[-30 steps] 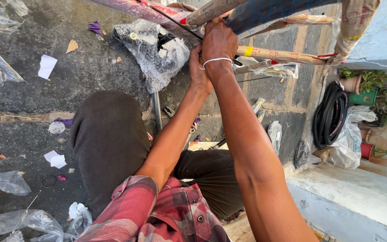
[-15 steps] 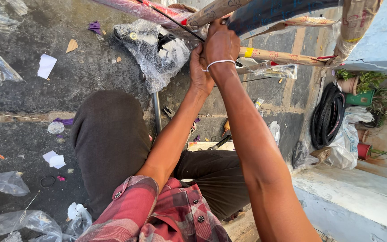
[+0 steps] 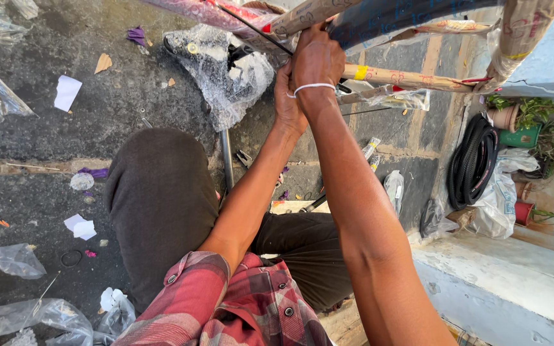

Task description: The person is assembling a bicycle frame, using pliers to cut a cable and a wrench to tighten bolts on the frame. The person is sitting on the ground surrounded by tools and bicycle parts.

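right hand (image 3: 318, 61): knuckles up, fingers curled shut around the paper-wrapped tube (image 3: 411, 78) where it meets the dark blue wrapped part (image 3: 405, 16) at the top of view; white band on the wrist
left hand (image 3: 285, 96): just under the right hand, palm toward the tube; fingers hidden behind the right hand, cannot tell whether closed or apart
paper-wrapped tube: runs right from the hands, yellow tape band just past them; a second wrapped tube (image 3: 309, 14) slants above; thin black spoke-like rod (image 3: 254, 29) crosses left of the hands
doing it well: judged only; keep the right-hand clamp firm close to the joint, steady from below with the left, keep wrists clear of the thin rod; loose wrap near the tube could snag
clear plastic bag (image 3: 226, 70): left of the tube, on the ground; dark small parts and a round metal piece inside, exact contents unclear
white plastic bag (image 3: 498, 205): right and below the tube; black rubber tyres (image 3: 472, 163) coiled against it, bag contents hidden
green pot (image 3: 520, 136): far right of the tube, plant stems in it
ground (image 3: 52, 141): left of the tube; paper scraps, empty clear bags scattered
knees (image 3: 161, 192): dark trousers, below the tube; red plaid shirt at the bottom edge
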